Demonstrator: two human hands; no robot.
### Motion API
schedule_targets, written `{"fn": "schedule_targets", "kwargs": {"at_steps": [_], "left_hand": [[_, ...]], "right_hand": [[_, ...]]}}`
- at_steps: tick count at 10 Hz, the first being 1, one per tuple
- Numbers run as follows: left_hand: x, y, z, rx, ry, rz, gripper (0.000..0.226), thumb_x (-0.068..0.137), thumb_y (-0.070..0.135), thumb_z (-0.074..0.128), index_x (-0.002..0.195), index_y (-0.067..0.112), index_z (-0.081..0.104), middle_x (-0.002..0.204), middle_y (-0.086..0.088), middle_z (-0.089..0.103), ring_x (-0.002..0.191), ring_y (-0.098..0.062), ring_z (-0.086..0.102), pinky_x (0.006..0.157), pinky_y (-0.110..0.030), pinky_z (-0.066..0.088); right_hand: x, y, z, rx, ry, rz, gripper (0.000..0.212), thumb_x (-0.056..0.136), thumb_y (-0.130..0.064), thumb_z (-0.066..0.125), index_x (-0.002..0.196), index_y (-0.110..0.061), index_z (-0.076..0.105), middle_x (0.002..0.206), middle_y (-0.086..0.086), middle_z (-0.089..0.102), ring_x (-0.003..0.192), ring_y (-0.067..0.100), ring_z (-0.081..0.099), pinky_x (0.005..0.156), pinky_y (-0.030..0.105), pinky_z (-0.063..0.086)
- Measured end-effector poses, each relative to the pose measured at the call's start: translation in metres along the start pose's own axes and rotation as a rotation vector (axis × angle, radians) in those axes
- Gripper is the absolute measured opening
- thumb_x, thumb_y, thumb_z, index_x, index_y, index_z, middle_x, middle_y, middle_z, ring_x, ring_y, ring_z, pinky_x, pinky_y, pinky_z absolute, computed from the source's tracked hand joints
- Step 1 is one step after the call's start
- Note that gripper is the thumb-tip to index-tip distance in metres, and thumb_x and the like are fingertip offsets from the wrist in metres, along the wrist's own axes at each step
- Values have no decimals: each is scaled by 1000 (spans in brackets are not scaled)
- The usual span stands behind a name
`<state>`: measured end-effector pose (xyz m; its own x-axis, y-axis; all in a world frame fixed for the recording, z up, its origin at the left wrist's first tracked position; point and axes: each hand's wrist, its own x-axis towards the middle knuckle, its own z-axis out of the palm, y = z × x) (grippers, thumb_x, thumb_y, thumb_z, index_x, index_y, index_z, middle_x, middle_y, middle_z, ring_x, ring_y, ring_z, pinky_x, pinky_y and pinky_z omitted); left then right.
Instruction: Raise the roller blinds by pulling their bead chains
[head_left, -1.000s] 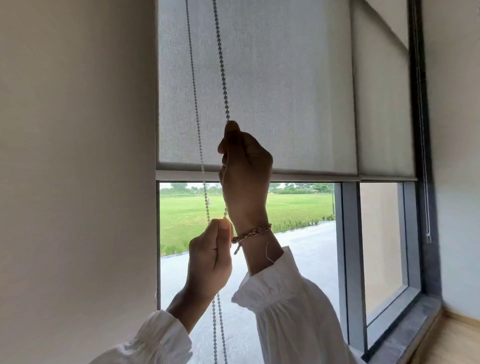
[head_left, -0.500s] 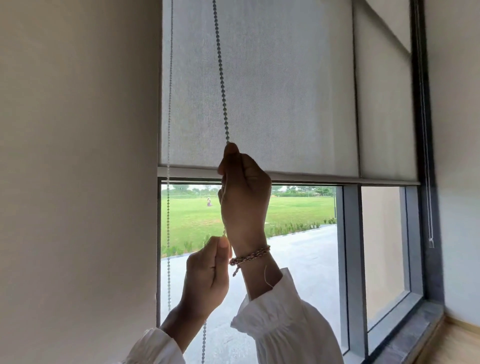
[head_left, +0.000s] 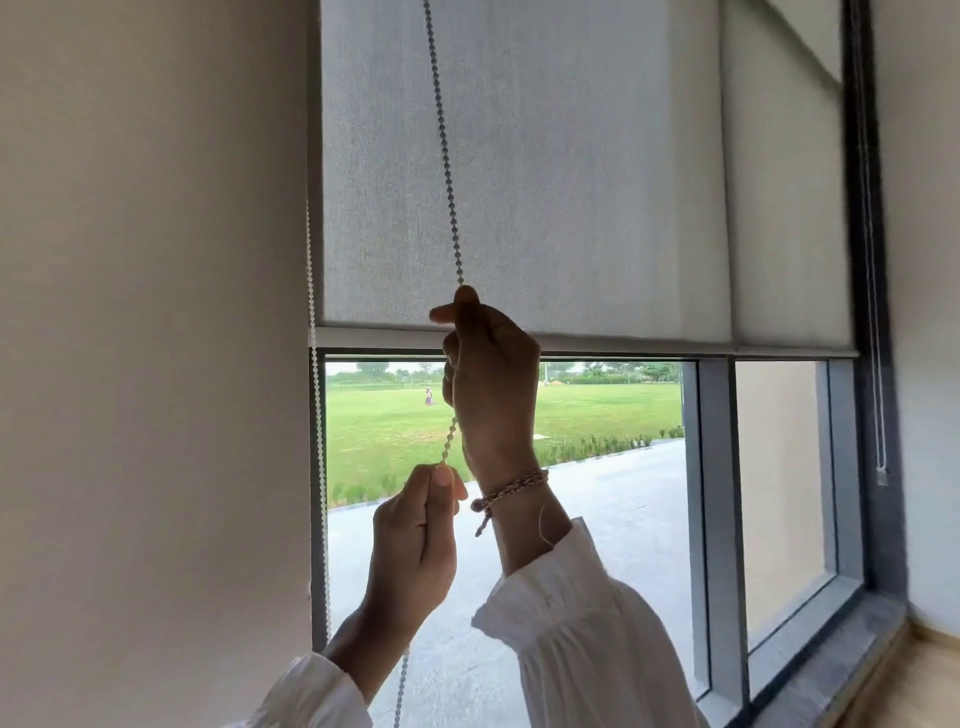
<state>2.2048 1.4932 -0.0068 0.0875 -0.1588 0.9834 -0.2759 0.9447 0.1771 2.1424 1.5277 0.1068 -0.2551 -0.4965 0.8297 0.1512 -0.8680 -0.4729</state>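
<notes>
A grey roller blind (head_left: 519, 171) covers the upper window, its bottom bar (head_left: 623, 343) level with my upper hand. Its bead chain (head_left: 441, 140) runs down in front of the fabric. My right hand (head_left: 493, 379), with a braided bracelet at the wrist, grips the chain at the bar's height. My left hand (head_left: 415, 540) is closed on the same strand just below, and the chain hangs out under it. The chain's other strand (head_left: 314, 415) hangs along the left window edge. A second narrower blind (head_left: 784, 208) hangs to the right at about the same height.
A plain wall (head_left: 156, 312) fills the left. A grey window frame post (head_left: 714, 493) divides the panes, with a sill (head_left: 831, 654) at the lower right. Another thin cord (head_left: 875, 364) hangs along the right frame. Outside are a lawn and paving.
Both hands have moved down with the chain. The loose strand has swung left to the window edge. The blind's bottom bar sits lower in view as the camera tilts.
</notes>
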Motion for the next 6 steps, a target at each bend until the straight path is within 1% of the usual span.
{"fn": "schedule_targets", "kwargs": {"at_steps": [1,2,3,4,5,6], "left_hand": [[-4,-7,8,-28,8,-63,28,93,52,29,76,43,49,54,13,48,45,0,36,46,-17,28],[-5,-11,22,31,31,-110,29,91,54,29,91,40,53,53,8,47,46,-4,41,48,-22,33],[-6,-10,44,158,20,-216,47,90,49,30,126,23,44,90,0,67,80,-7,62,74,-31,49],[-11,-11,71,346,83,-294,63,89,51,26,140,15,24,142,-11,42,129,-27,39,106,-37,25],[-17,-9,108,515,155,-109,58,90,40,35,138,9,26,147,-18,30,136,-30,23,112,-37,12],[-21,-3,154,658,124,85,50,88,28,42,133,8,33,145,-19,30,136,-35,18,111,-42,9]], "right_hand": [[4,5,-8,8,-25,33,28,94,-22,47,72,-22,66,39,-10,42,37,5,32,44,25,26],[12,8,-23,25,-56,100,23,92,-15,50,75,-19,67,44,-10,51,38,6,41,45,27,37],[19,20,-44,-71,-89,144,15,87,-22,57,90,-12,68,73,-4,64,66,13,63,70,40,55],[22,34,-77,-204,-99,214,40,76,-44,60,105,-17,65,107,1,69,102,17,63,96,46,48],[29,41,-132,-210,-88,259,32,83,-35,60,107,-14,64,114,6,67,92,16,65,92,44,52],[42,44,-191,-136,-60,307,27,88,-22,57,110,-6,61,101,6,64,94,21,64,81,36,56]]}}
